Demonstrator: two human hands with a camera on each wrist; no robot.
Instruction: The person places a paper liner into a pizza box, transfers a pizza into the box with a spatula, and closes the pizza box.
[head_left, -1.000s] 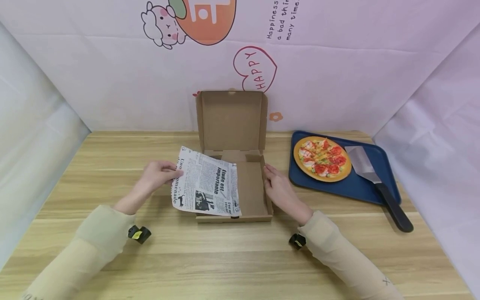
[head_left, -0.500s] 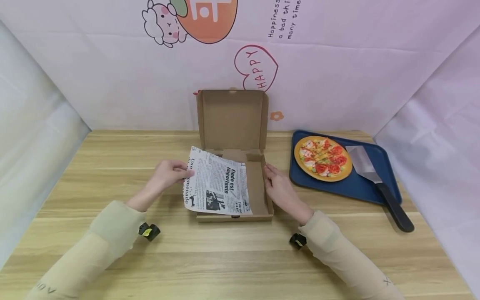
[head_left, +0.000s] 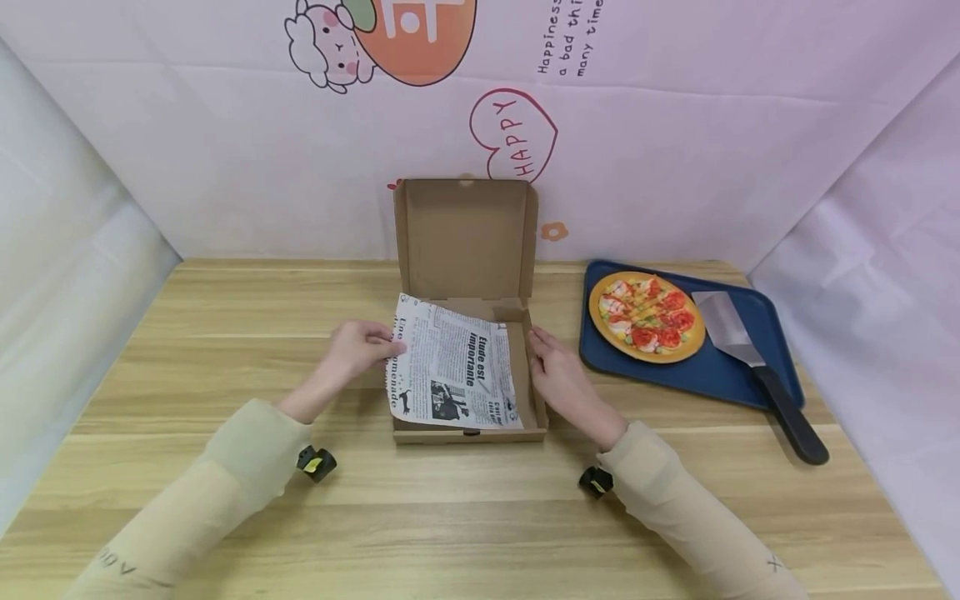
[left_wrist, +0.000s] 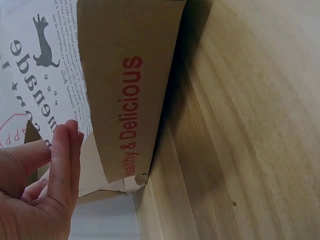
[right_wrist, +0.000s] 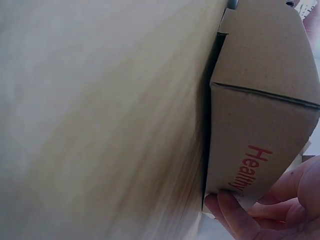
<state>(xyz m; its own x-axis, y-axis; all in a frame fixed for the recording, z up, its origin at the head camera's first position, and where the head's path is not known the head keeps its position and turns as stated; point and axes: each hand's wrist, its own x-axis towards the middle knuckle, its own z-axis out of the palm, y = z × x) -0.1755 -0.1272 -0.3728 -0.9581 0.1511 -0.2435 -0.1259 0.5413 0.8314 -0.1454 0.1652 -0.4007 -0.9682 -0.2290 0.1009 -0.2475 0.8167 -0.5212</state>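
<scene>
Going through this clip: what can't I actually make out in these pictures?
Most of the box floor: head view, covered by the newsprint sheet.
The sheet's finest print: head view, too small to read.
Lettering beyond "Healthy" on the box's side: right wrist view, behind the right hand.
The rest of the black lettering: head view, cut off by the top edge.
Tray beneath the pizza: head view, covered by it.
</scene>
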